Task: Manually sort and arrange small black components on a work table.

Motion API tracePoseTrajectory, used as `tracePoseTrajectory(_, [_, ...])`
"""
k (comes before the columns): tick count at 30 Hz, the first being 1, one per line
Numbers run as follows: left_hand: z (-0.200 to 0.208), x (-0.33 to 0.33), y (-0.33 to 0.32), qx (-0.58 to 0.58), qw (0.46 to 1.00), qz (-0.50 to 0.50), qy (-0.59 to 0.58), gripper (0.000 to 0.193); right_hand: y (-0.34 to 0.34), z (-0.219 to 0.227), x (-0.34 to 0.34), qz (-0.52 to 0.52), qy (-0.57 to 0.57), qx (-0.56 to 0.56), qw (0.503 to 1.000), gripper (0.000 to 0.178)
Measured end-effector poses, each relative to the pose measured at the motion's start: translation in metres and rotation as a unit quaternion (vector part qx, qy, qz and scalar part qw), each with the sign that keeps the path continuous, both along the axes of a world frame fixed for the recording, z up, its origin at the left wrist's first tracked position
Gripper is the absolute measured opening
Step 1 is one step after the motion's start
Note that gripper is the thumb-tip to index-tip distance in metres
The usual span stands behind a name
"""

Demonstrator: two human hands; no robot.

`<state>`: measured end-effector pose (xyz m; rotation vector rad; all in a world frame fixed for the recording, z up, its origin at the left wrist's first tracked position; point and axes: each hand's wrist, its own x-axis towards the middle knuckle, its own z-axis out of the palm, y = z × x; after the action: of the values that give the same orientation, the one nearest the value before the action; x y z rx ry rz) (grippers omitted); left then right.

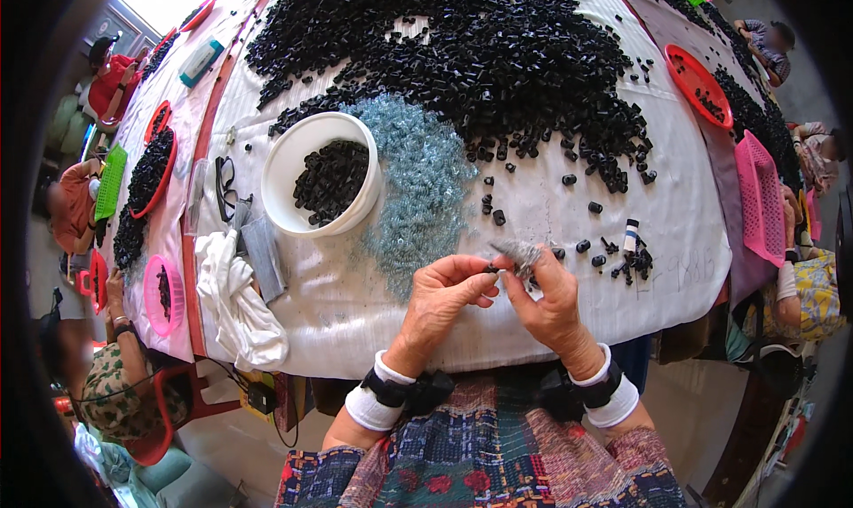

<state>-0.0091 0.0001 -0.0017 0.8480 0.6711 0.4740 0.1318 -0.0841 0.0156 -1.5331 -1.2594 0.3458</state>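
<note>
My left hand pinches a small black piece between thumb and forefinger, just above the white-covered table. Close beside it, my right hand is closed, its fingertips meeting the left ones. Grey material covers or lies in the right fingers; what they grip is hidden. A heap of small pale-blue coil springs spreads beyond my left hand. Next to it stands a white bucket partly filled with black pieces. Small black parts and a small white-and-dark bottle lie right of my right hand.
A large pile of black pieces covers the far table. Eyeglasses, a white cloth and a grey cloth lie at left. People sit at both sides near red trays and pink baskets.
</note>
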Motion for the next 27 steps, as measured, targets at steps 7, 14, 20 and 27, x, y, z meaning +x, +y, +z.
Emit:
tracePoseTrajectory(7, [-0.001, -0.006, 0.001, -0.019, 1.0, -0.018, -0.008, 0.018, 0.017, -0.007, 0.029, -0.124, -0.097, -0.032, 0.987, 0.015])
tracePoseTrajectory(14, [-0.002, -0.009, -0.003, -0.034, 0.998, -0.038, -0.028, 0.017, 0.028, -0.012, 0.037, -0.117, -0.168, -0.049, 0.978, 0.01])
tracePoseTrajectory(20, [-0.005, -0.009, -0.004, -0.035, 0.999, -0.032, -0.025, 0.017, 0.042, -0.012, 0.039, -0.079, -0.167, -0.034, 0.982, 0.011])
tracePoseTrajectory(27, [-0.01, -0.009, -0.003, -0.038, 0.998, -0.033, -0.044, 0.016, 0.067, -0.019, 0.03, 0.014, -0.271, -0.063, 0.96, 0.021])
